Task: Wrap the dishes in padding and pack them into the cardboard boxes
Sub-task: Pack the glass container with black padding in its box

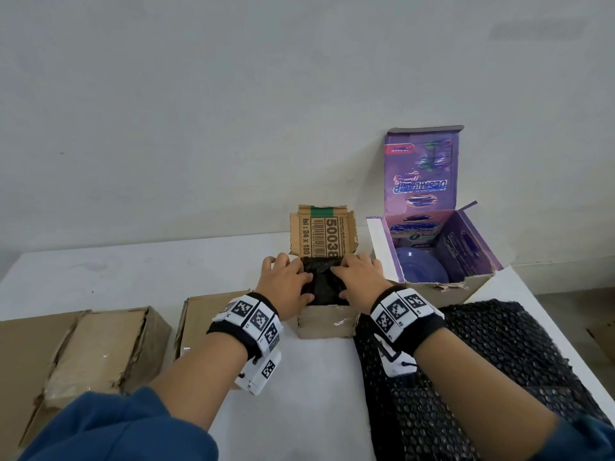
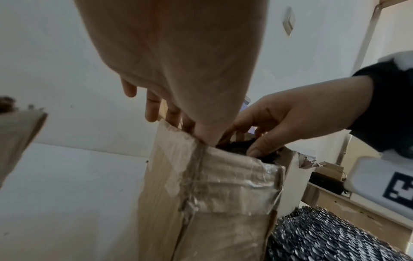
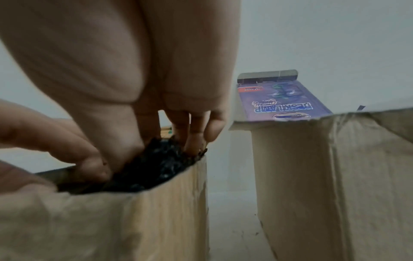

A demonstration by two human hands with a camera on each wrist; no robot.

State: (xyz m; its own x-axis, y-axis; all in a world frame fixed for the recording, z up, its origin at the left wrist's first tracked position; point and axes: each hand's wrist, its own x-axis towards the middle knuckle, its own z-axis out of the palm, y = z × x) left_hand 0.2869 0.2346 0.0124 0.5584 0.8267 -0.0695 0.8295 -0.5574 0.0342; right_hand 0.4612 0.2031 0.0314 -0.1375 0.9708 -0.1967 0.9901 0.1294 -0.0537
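both hands are pressing down on a black padded bundle (image 1: 324,282) sitting in the small open cardboard box (image 1: 327,322) at the middle of the white table (image 1: 133,277); the left hand (image 1: 287,284) is lying with fingers spread and nearly straight over the bundle's left side, and the right hand (image 1: 361,281) is doing the same on its right, fingertips digging into the wrap without closing round it. the box's printed back flap (image 1: 321,232) is standing up behind the hands, hiding the far part of the opening. just to the right, a purple printed box (image 1: 466,247) is standing open with its lid raised against the wall, and a blue bowl (image 1: 421,267) is lying inside it unwrapped. a sheet of black bubble wrap (image 1: 492,361) is spreading over the table's near right, under the right forearm. two closed brown cartons (image 1: 109,344) are lying at the near left, one partly hidden by the left wrist. behind the table a plain pale wall (image 1: 233,111) is rising.
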